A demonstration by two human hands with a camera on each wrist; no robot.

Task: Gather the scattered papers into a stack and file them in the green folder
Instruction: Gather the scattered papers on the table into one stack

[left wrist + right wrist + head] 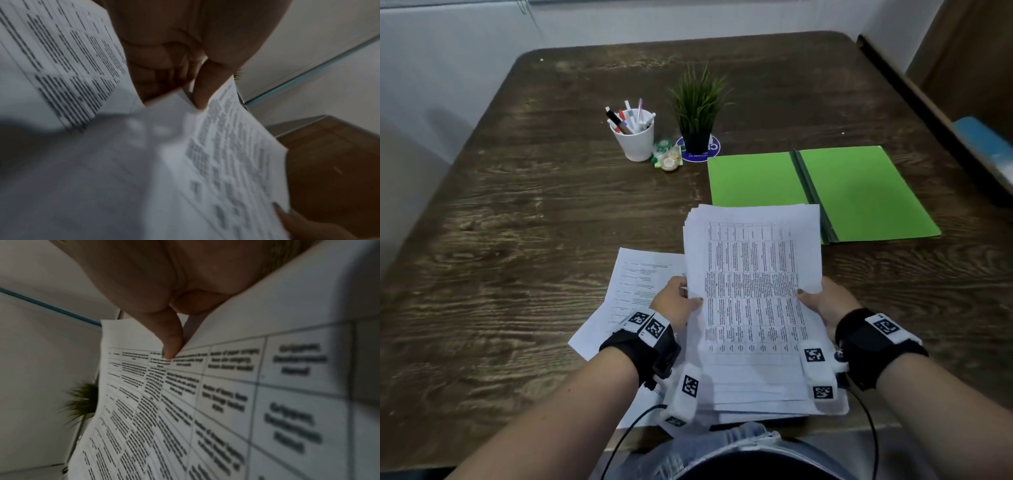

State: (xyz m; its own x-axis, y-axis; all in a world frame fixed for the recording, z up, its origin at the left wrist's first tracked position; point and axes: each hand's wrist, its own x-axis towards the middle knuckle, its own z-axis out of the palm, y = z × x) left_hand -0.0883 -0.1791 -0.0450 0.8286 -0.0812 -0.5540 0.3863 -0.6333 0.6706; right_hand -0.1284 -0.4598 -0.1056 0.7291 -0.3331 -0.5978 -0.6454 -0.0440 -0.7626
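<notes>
Left hand (677, 301) and right hand (825, 301) pinch the white printed paper stack (753, 291) by its side edges; sheets look light, limp and likely to fan.

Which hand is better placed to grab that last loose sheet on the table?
Probably the left hand: the loose sheet lies right beneath it, while the right hand grips the stack on the far side.

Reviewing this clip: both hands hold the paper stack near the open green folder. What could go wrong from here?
1. One sheet lies on the table under the left hand; it may get left out.
2. The stack has fanned, uneven edges, so sheets might slip from the right hand.
3. The green folder lies open near the table's right side; a careless drop could push it.
</notes>
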